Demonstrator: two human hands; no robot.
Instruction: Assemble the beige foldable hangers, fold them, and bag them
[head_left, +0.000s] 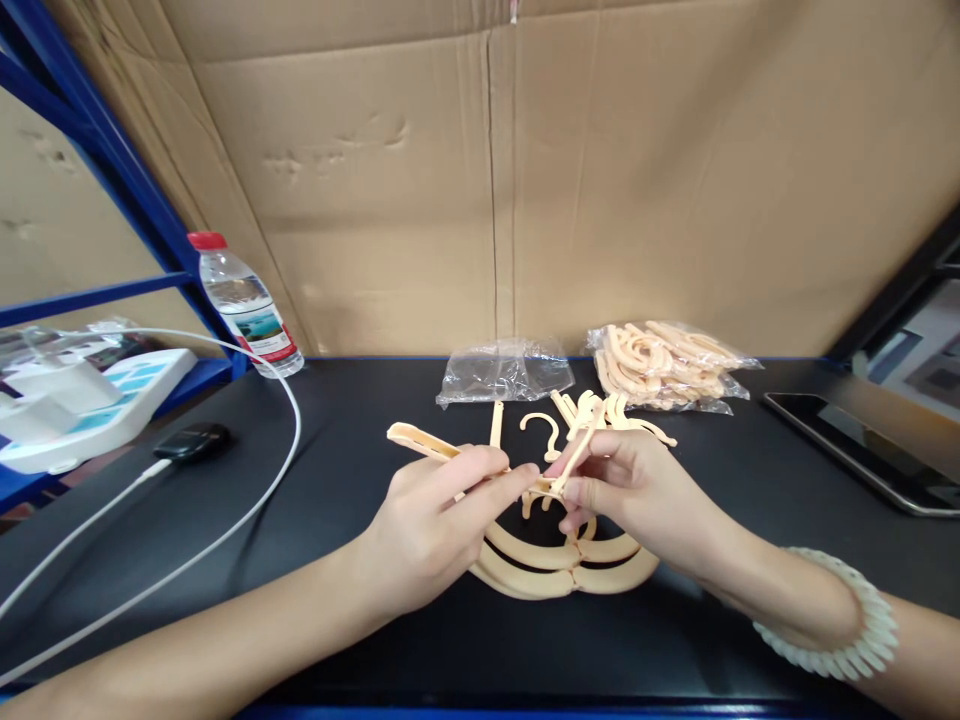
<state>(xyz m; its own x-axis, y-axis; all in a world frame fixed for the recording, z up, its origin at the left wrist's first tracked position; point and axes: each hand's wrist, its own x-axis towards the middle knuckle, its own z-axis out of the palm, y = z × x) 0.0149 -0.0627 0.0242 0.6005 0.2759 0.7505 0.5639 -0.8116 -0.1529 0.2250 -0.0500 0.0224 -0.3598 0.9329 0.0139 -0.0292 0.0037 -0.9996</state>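
My left hand (439,515) is closed round a beige plastic hanger arm (420,440), whose one end sticks out to the upper left. Pinched in my right hand (626,485) is a thin beige hanger piece (581,450), tilted up to the right. The two pieces meet between my fingertips; whether they are joined is hidden. Below and behind my hands lie curved hanger bodies (536,582) on the black table. A loose hanger hook (551,430) rests just beyond my fingers, and more hanger parts (592,410) are piled behind my right hand.
At the back lie an empty clear plastic bag (506,372) and bagged hanger parts (664,365). A phone (870,450) is at the right. On the left are a water bottle (247,305), a white cable (296,420), a black device (193,442) and a power strip (97,405). Cardboard (375,180) stands behind.
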